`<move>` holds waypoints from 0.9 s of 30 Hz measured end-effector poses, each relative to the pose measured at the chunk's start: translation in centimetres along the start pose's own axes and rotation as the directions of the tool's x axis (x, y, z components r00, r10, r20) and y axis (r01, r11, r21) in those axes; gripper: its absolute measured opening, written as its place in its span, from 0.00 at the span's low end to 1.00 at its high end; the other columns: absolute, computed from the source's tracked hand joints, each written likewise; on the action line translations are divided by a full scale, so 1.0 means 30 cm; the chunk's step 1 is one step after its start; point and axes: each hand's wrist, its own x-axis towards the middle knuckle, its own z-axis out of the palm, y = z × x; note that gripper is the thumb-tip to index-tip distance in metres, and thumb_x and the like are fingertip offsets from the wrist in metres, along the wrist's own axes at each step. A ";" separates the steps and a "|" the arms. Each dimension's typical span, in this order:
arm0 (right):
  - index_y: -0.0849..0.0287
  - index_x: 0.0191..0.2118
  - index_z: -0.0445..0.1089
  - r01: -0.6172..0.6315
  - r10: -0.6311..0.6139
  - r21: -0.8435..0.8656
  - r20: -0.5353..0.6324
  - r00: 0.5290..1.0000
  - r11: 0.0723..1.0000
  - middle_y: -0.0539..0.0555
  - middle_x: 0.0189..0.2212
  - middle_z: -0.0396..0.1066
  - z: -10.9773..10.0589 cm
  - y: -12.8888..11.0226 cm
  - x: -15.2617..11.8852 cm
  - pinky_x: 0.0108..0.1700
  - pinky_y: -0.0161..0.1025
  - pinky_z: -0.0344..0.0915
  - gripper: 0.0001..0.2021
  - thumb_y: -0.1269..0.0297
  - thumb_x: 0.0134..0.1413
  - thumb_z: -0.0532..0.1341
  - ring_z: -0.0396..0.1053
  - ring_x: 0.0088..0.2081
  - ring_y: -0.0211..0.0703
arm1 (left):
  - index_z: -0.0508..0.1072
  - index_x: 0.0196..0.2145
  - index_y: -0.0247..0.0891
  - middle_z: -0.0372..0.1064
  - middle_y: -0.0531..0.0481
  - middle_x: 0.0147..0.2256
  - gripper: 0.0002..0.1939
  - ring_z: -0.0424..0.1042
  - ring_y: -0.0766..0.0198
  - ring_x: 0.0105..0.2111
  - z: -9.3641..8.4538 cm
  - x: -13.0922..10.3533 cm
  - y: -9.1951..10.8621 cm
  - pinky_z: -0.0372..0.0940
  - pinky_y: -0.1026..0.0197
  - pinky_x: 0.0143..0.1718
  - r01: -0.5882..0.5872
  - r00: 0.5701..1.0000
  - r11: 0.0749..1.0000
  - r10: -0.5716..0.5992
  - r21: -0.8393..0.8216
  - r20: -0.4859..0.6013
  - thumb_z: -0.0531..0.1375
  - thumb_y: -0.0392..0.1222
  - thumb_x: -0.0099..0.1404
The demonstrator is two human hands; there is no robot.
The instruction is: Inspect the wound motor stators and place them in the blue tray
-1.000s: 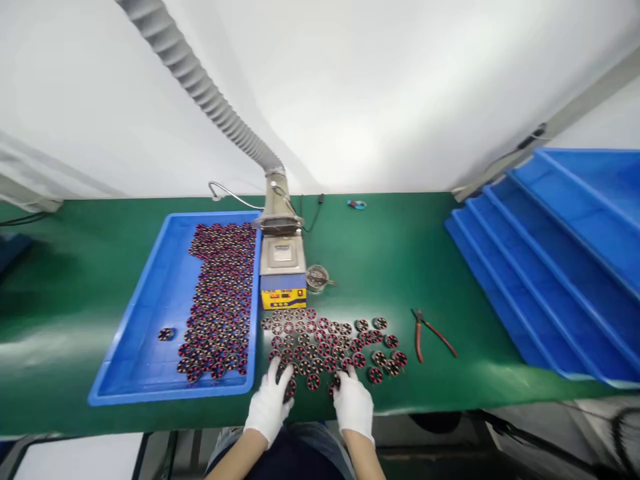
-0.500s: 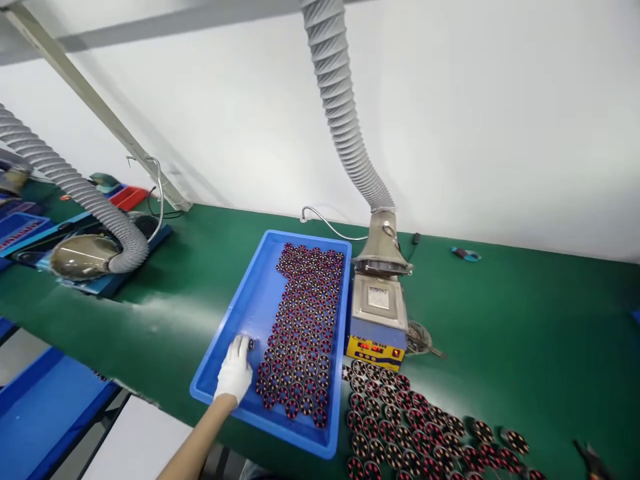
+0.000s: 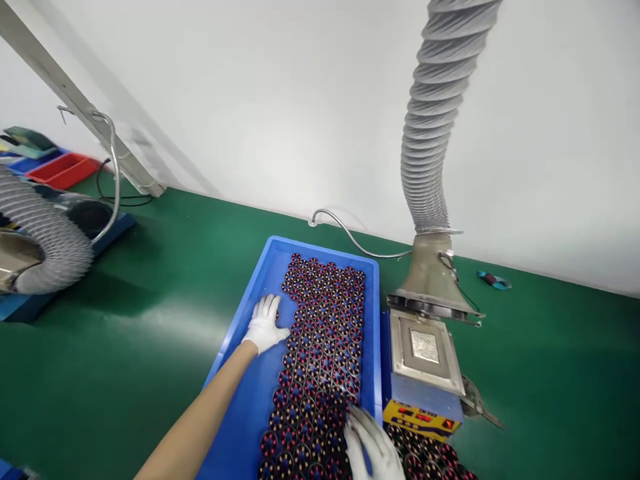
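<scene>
A blue tray [image 3: 376,333] holds rows of small round parts [image 3: 320,353] with red and copper-coloured segments. My left hand [image 3: 265,325], in a white glove, is at the left edge of these rows, thumb spread from the fingers. A dark part shows slightly beside its fingertips; whether the hand grips it is unclear. Over the lower right of the rows is my right hand [image 3: 373,443], also gloved, its fingers pointing down-left among dark parts. What lies under those fingers is hard to make out.
Right of the tray stands a heating unit [image 3: 425,373] with a yellow front, under a metal hood [image 3: 433,280] and grey hose [image 3: 435,120]. More round parts [image 3: 425,457] lie before it. A red bin [image 3: 65,170] and another hose [image 3: 50,227] are at left.
The view has shifted and come closer to the tray. My left hand has moved up along the rows towards the tray's far end. My right hand has come into view at the lower right.
</scene>
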 end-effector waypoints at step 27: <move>0.54 0.45 0.72 0.174 0.058 -0.214 0.774 0.630 0.961 0.59 0.58 0.59 0.482 0.016 1.128 0.46 0.45 0.66 0.20 0.74 0.41 0.62 0.71 0.44 0.53 | 0.64 0.52 0.44 0.49 0.36 0.58 0.24 0.64 0.47 0.40 -0.067 0.117 0.054 0.63 0.49 0.36 0.154 0.988 0.988 -0.154 0.007 0.011 0.57 0.52 0.59</move>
